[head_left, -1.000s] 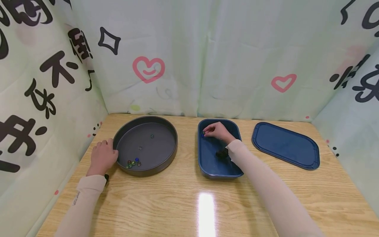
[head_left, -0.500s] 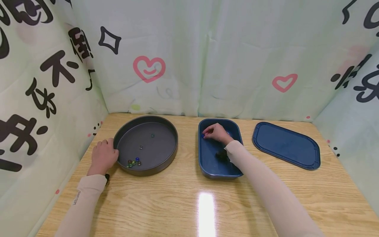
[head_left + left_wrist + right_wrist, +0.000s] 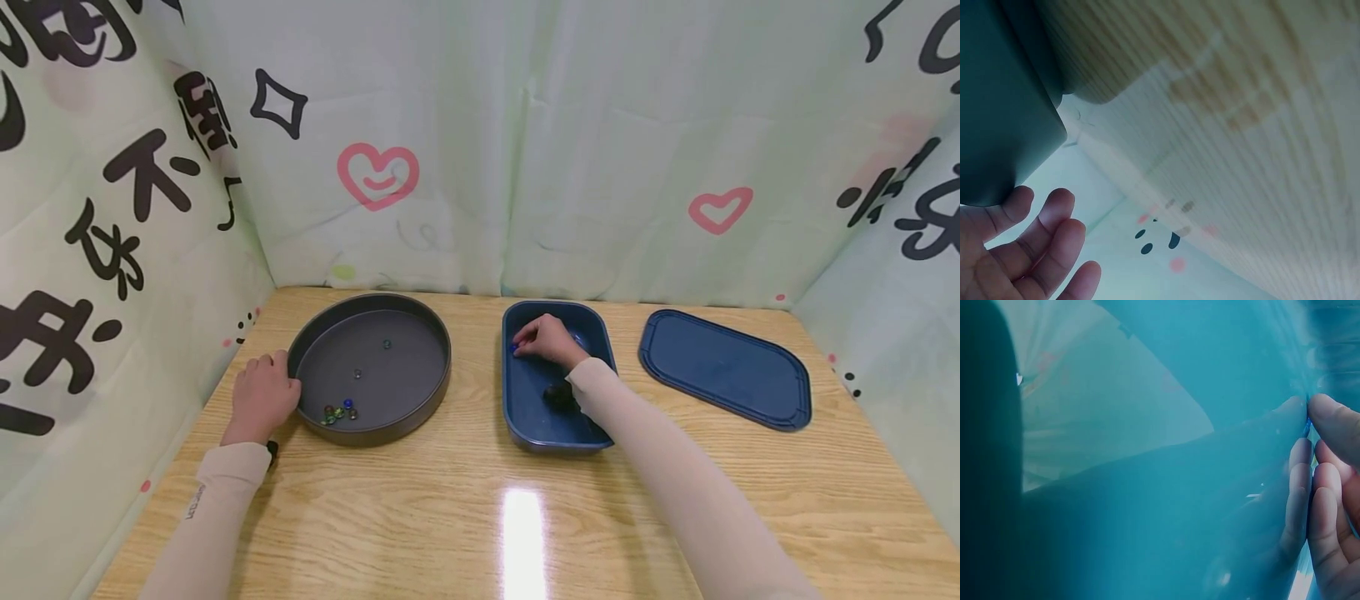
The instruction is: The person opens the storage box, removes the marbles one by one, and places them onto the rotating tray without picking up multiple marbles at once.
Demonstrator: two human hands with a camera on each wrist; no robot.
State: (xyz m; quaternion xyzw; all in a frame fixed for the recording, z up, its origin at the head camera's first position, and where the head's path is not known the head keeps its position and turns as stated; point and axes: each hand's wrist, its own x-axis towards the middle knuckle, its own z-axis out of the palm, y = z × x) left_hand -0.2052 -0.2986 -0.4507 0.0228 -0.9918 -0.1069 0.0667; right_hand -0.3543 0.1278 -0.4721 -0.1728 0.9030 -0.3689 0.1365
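Observation:
My right hand [image 3: 550, 340] is down inside the deep blue rectangular container [image 3: 517, 417], by its left wall. Its thumb and fingertips pinch a small blue marble [image 3: 514, 347], mostly covered by the fingers. In the right wrist view, a bit of blue marble [image 3: 1308, 428] shows between thumb and fingers, close to the glossy wall. My left hand [image 3: 258, 396] holds the left rim of a round dark grey pan [image 3: 420, 421], thumb over the edge. In the left wrist view one fingertip meets the pan's outer wall [image 3: 1004, 137], the others loosely bent. Several glass marbles [image 3: 339, 412] lie inside the pan.
A flat blue lid [image 3: 727, 367] lies on the wooden table [image 3: 420, 517] right of the container. Behind and at both sides hangs a pale printed curtain [image 3: 465, 167]. A black wrist camera [image 3: 558, 396] hangs under the right wrist, inside the container.
My right hand has come slightly nearer along the container's left wall, fingers closing over the blue marble. The left hand, pan, marbles in it and lid have stayed put.

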